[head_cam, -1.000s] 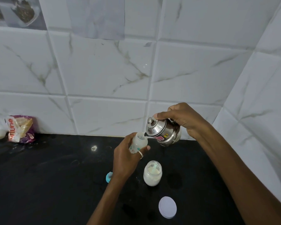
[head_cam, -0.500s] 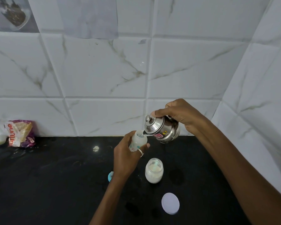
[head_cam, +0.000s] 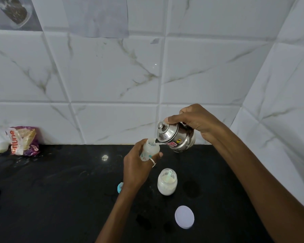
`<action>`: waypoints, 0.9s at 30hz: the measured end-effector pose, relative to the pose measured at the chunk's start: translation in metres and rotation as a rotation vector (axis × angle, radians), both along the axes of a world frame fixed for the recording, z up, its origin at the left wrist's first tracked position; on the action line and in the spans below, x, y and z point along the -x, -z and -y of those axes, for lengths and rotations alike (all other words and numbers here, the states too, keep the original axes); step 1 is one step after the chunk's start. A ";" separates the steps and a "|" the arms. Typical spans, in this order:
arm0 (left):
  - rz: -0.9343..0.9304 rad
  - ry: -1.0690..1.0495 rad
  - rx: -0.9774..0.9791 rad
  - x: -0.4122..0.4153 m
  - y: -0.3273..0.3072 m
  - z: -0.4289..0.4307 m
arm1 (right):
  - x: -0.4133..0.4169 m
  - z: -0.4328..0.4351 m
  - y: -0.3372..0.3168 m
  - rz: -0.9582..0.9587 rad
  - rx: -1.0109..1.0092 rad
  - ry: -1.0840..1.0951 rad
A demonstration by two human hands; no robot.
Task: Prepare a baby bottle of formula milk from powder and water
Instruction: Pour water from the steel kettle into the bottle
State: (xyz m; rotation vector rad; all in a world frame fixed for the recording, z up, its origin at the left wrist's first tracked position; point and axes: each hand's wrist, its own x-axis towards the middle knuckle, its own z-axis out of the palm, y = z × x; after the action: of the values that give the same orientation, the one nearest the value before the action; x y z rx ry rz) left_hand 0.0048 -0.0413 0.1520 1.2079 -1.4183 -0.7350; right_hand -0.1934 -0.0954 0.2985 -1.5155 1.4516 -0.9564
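Two grips, left hand [head_cam: 135, 165] clasping bottle [head_cam: 150, 149], right hand [head_cam: 197, 120] clasping kettle [head_cam: 178, 137] (jar [head_cam: 166, 190] holds powder [head_cam: 163, 180])

White grey-veined marble tiles [head_cam: 112, 71], a black counter [head_cam: 60, 199], a silver steel kettle [head_cam: 179, 137], a lilac lid [head_cam: 184, 219].

Steel pot [head_cam: 182, 135] you hold: yellow round sticker [head_cam: 178, 141] reads "3"; red label [head_cam: 171, 144] at its seven o'clock illegible. Packet [head_cam: 23, 141] at nine o'clock from the pot: orange letters "rtune".

Steel kettle [head_cam: 177, 137] tilted, spout in open bottle [head_cam: 150, 149] mouth.
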 end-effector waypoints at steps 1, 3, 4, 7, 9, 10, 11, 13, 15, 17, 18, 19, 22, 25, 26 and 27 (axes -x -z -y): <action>-0.003 -0.001 0.000 0.000 0.000 0.000 | 0.000 0.000 0.000 0.001 0.002 -0.002; -0.002 -0.002 0.002 0.000 0.000 0.000 | 0.000 0.001 0.000 0.000 0.004 -0.003; 0.001 -0.001 0.002 0.000 0.001 0.001 | 0.000 0.001 0.001 -0.001 0.004 -0.002; 0.006 0.003 -0.007 0.001 0.002 0.001 | 0.001 0.002 0.001 -0.006 0.001 -0.003; 0.006 0.003 -0.011 0.001 0.002 0.001 | 0.002 0.003 0.002 -0.006 -0.004 -0.002; 0.003 0.002 -0.012 0.002 0.002 0.001 | 0.003 0.004 0.002 -0.004 -0.007 -0.002; 0.001 -0.001 -0.013 0.002 0.001 0.001 | 0.003 0.004 0.003 -0.003 -0.009 0.000; 0.004 -0.007 -0.011 0.003 -0.001 0.001 | 0.004 0.005 0.004 0.004 -0.009 0.008; 0.003 -0.008 -0.015 0.003 -0.001 0.001 | 0.006 0.005 0.005 0.016 -0.010 0.016; 0.007 -0.006 -0.023 0.003 -0.001 0.001 | 0.008 0.005 0.007 0.024 -0.014 0.021; 0.011 -0.005 -0.025 0.004 -0.001 0.002 | 0.009 0.005 0.008 0.026 -0.017 0.027; 0.012 -0.005 -0.026 0.004 0.000 0.002 | 0.011 0.005 0.009 0.032 -0.018 0.035; 0.004 -0.010 -0.021 0.006 0.000 0.003 | 0.017 0.005 0.017 0.089 -0.009 0.061; 0.008 -0.006 -0.015 0.008 0.000 0.004 | 0.025 0.003 0.027 0.136 -0.029 0.077; 0.010 -0.004 -0.013 0.009 0.001 0.004 | 0.027 0.002 0.030 0.155 -0.039 0.083; 0.014 -0.001 -0.012 0.010 0.001 0.005 | 0.028 0.002 0.033 0.182 -0.045 0.086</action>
State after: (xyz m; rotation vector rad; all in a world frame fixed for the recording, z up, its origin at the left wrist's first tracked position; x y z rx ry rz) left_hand -0.0050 -0.0460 0.1506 1.2251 -1.4263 -0.7373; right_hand -0.2216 -0.0969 0.2650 -1.3063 1.4068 -1.0769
